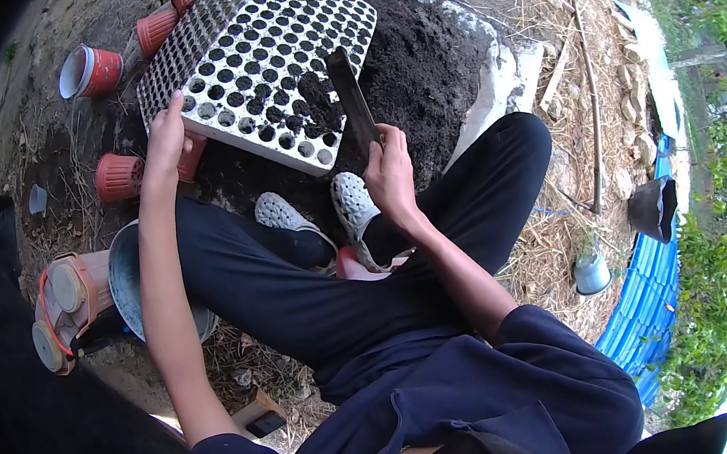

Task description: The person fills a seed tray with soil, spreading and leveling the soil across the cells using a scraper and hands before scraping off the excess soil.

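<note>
A white seedling tray point(232, 79) with rows of round cells lies tilted in front of my feet. Dark loose soil point(319, 106) is heaped over its near right part, and many cells look dark inside. My left hand point(168, 138) grips the tray's left corner, thumb on top. In my right hand point(389, 170) is a long black scoop point(351, 94), its far end over the tray's right side beside the loose soil. A second tray point(175, 65) with smaller cells sits partly hidden under the white one.
A large soil pile point(422, 68) lies right of the tray on a white sheet point(503, 76). Red-brown pots point(118, 177) stand around the trays. A bucket point(125, 276) is by my left leg. Straw and a long stick point(591, 111) lie at the right.
</note>
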`<action>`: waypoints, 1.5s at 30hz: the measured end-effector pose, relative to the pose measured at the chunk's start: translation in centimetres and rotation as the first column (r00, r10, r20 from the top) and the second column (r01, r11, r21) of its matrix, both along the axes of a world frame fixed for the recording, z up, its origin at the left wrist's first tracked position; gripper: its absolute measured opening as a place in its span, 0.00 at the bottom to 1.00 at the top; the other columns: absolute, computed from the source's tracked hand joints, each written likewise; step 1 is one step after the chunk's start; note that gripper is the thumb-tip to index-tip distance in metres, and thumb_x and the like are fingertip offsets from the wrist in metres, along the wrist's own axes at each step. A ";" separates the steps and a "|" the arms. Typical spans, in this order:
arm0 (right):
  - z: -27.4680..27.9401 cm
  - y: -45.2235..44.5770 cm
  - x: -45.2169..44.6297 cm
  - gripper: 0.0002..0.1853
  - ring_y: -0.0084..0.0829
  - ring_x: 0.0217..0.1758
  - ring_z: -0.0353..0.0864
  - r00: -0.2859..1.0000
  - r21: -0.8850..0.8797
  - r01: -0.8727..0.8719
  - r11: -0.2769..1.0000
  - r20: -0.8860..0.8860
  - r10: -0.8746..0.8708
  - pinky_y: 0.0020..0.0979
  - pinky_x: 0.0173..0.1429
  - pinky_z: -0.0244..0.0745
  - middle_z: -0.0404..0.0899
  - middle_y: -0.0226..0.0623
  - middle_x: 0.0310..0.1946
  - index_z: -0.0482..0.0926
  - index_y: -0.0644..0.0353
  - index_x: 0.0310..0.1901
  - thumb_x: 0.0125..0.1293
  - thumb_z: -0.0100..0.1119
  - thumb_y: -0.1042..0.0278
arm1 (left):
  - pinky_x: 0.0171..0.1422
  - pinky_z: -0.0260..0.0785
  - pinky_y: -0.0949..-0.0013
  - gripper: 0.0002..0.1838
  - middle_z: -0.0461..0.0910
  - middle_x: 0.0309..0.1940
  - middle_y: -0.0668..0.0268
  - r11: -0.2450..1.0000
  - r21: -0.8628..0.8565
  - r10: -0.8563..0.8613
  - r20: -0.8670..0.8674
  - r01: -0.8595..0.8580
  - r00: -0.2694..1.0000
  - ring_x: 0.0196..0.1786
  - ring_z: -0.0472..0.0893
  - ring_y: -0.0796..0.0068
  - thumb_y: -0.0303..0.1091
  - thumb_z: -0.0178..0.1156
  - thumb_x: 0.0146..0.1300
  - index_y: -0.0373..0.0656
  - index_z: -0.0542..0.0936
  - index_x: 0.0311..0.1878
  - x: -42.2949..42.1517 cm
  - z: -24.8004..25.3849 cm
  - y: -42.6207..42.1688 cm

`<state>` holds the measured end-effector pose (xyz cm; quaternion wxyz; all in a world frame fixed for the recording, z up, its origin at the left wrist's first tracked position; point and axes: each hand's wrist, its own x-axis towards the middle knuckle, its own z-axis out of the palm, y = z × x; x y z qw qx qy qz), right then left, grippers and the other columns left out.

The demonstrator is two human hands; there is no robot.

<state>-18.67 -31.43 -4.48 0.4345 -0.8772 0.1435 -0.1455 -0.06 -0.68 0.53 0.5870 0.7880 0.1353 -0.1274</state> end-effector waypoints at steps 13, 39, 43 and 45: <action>-2.0 -1.9 1.1 0.13 0.30 0.30 0.85 0.968 0.432 0.084 0.898 -0.249 0.029 0.36 0.33 0.80 0.81 0.47 0.37 0.69 0.64 0.59 0.76 0.49 0.74 | 0.17 0.61 0.77 0.29 0.82 0.26 0.65 1.000 0.009 0.004 0.001 -0.004 1.000 0.20 0.77 0.80 0.56 0.51 0.76 0.34 0.81 0.40 -0.6 1.2 -0.6; 1.2 -4.1 0.5 0.13 0.62 0.46 0.81 0.949 0.071 -0.186 0.980 -0.247 0.198 0.55 0.48 0.73 0.80 0.60 0.39 0.67 0.58 0.58 0.75 0.47 0.76 | 0.17 0.60 0.78 0.28 0.84 0.27 0.64 0.999 0.048 -0.007 -0.005 0.008 1.000 0.20 0.79 0.79 0.55 0.50 0.77 0.35 0.81 0.39 0.0 0.5 -0.1; -0.2 -4.1 1.6 0.14 0.64 0.46 0.81 0.966 0.085 -0.063 0.994 -0.245 0.082 0.56 0.49 0.72 0.81 0.61 0.37 0.65 0.57 0.60 0.75 0.46 0.75 | 0.17 0.60 0.79 0.29 0.84 0.26 0.64 1.000 0.010 -0.024 0.010 0.024 1.000 0.19 0.79 0.79 0.55 0.50 0.77 0.34 0.82 0.40 -0.3 0.6 -0.3; -0.8 -4.3 2.2 0.14 0.65 0.45 0.81 0.929 0.078 -0.075 0.994 -0.357 0.098 0.56 0.49 0.71 0.81 0.62 0.36 0.64 0.57 0.60 0.75 0.46 0.75 | 0.17 0.60 0.79 0.29 0.83 0.25 0.66 0.999 -0.035 0.002 0.015 -0.002 1.000 0.18 0.76 0.81 0.56 0.50 0.77 0.34 0.82 0.40 -0.5 1.0 -0.7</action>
